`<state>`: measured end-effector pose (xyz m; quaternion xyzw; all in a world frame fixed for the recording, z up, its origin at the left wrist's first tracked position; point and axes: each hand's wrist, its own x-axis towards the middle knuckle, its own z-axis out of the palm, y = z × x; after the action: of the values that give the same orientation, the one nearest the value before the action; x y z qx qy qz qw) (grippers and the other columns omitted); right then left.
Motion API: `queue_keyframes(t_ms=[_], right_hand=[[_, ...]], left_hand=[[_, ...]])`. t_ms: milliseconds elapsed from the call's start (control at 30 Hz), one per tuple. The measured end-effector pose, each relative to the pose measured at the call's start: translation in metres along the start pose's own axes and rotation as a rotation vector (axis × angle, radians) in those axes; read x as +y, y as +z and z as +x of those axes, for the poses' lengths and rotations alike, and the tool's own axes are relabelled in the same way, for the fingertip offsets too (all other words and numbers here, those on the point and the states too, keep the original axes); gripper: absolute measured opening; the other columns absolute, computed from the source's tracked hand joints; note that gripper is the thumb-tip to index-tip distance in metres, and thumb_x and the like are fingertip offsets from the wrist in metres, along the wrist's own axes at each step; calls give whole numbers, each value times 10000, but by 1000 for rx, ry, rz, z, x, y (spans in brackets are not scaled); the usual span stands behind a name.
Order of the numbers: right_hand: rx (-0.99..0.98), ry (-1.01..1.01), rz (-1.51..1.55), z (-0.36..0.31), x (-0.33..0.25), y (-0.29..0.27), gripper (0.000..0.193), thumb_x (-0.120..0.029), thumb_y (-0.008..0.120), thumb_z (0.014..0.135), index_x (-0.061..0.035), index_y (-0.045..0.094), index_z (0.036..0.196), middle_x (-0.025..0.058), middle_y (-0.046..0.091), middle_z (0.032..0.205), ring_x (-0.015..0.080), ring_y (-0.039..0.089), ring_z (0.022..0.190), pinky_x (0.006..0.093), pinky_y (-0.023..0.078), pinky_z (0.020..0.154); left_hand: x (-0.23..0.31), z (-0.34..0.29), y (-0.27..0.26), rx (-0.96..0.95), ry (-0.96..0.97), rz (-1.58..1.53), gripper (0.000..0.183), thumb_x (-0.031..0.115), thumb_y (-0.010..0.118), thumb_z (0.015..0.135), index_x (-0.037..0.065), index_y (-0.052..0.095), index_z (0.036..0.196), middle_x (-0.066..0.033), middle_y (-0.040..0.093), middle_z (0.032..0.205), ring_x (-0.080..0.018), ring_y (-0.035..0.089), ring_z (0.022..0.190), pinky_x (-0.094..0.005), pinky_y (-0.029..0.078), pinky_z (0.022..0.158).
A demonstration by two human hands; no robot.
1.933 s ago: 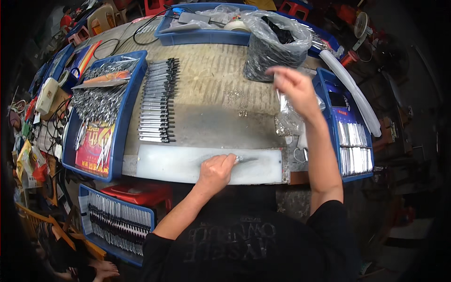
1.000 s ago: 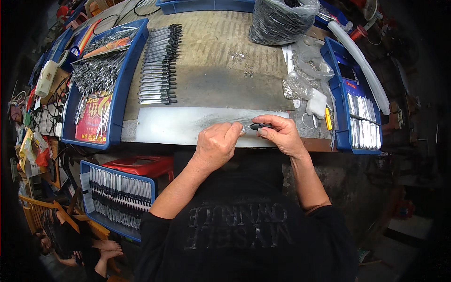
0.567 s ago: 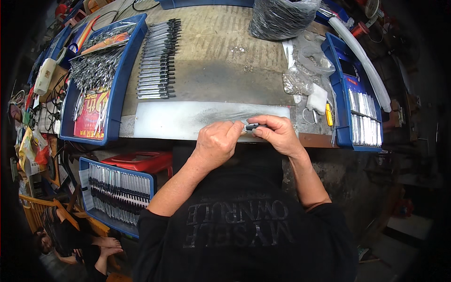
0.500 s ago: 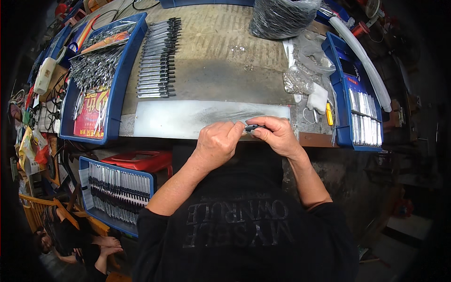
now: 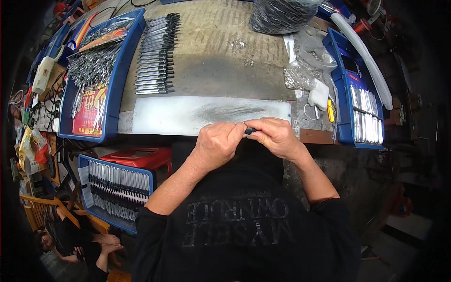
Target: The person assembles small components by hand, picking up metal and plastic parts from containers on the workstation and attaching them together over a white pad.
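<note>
Over the table's near edge, my hands meet in front of my body. My left hand (image 5: 216, 143) is closed, thumb and forefinger pinching toward the right. Close against it, my right hand (image 5: 278, 136) pinches the same small object, a pen (image 5: 250, 130) by its look. Only a short black piece of it shows between the fingertips; the rest is hidden in my hands. Beneath and beyond them lies a whitish mat (image 5: 164, 115) with dark smudges. Past its left part, silver pens (image 5: 156, 66) with black ends lie side by side in a long row.
A blue bin (image 5: 123, 75) of loose metallic parts stands left; another blue bin (image 5: 345, 113) stands right. A black bag (image 5: 282, 19), a clear bag of small parts (image 5: 298, 77) and a yellow tool (image 5: 330, 110) lie between. Lower left are a red stool (image 5: 136, 159), pens in a bin (image 5: 117, 188) and a seated person (image 5: 61, 228).
My right fingers have drawn in closer to the left ones and curled more. Less of the black piece shows between them. The view has shifted slightly.
</note>
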<state>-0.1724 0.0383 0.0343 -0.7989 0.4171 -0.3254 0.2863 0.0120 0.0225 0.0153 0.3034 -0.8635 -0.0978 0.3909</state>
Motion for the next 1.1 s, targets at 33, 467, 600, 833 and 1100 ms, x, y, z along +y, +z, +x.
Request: queue_keyframes(t_ms=[33,467,600,833,1100], right_hand=[[1,0,1,0,1,0,269,-101,666,711,-14,596,955,124,606,744,275,600,694,346,468,615],[40,-70,76,2,20,-6,209,-104,688,684,-7,621,856,93,604,694,233,577,629,320,455,573],[40,-136,111,3,23,-6,194,-100,693,674,-4,623,827,97,594,667,230,566,598,315,442,544],[208,-143,57,-1,21,3,189,-61,690,661,11,620,821,100,583,641,234,570,577,315,444,538],[116,-143,101,1,27,-10,188,-57,695,656,8,627,819,103,594,652,238,577,586,316,451,543]], left_hand=[[0,1,-1,-12,-8,20,152,-11,591,656,8,542,799,-67,462,543,-219,509,466,-322,405,418],[0,4,-4,-81,-4,43,186,-1,597,655,11,546,834,-68,457,544,-216,506,461,-325,403,417],[1,4,-5,-76,0,36,188,5,604,659,14,547,838,-66,454,545,-214,508,463,-325,403,418],[5,5,-1,-29,-47,104,143,9,556,670,21,538,811,-55,456,542,-198,512,462,-314,414,410],[6,8,-4,-73,-32,63,164,14,607,687,26,532,832,-61,444,538,-217,506,461,-330,399,418]])
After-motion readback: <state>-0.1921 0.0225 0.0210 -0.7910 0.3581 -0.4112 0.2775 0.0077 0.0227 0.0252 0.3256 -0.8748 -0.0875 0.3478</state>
